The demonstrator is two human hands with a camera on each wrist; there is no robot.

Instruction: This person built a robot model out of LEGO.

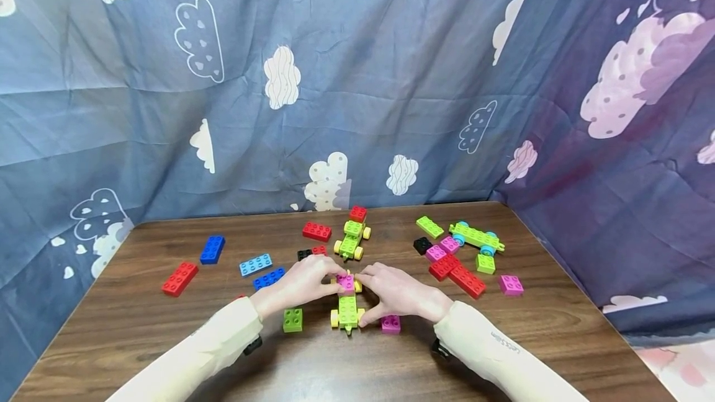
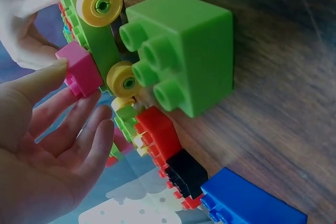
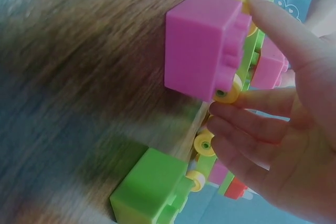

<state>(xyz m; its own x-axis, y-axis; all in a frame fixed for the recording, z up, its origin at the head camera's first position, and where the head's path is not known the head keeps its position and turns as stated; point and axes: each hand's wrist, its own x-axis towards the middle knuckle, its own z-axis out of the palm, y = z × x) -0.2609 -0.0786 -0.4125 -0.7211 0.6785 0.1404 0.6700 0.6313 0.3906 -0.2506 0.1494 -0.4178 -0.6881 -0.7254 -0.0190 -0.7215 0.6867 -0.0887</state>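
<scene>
Here, in the head view, find a lime-green plastic car base with yellow wheels (image 1: 347,312) on the brown wooden table (image 1: 357,377), bearing a small pink studded plastic brick (image 1: 345,284) on its far end. From the left of the base, pinching that brick between thumb and forefinger of the left hand (image 1: 298,281); from the right of the base, reaching in with the right hand (image 1: 402,290), thumb and forefinger spread well apart. Beyond the base, note a yellow-wheeled green plastic car (image 1: 350,245) topped by a red block (image 1: 358,213); left of the base, a square green plastic brick (image 1: 293,320); right of it, a loose magenta plastic brick (image 1: 391,324). In the left wrist view, again seeing thumb and forefinger against the pink brick, remaining fingers loosely bent and free; beyond the base, a black plastic brick (image 2: 186,174). In the right wrist view, touching wheels along the base's right side with thumb and forefinger, seemingly without a tight grip. Probably fitting the pink brick onto the base's studs; cannot tell whether fully seated. Next, likely needing an even downward press, with the base braced against rolling.
</scene>
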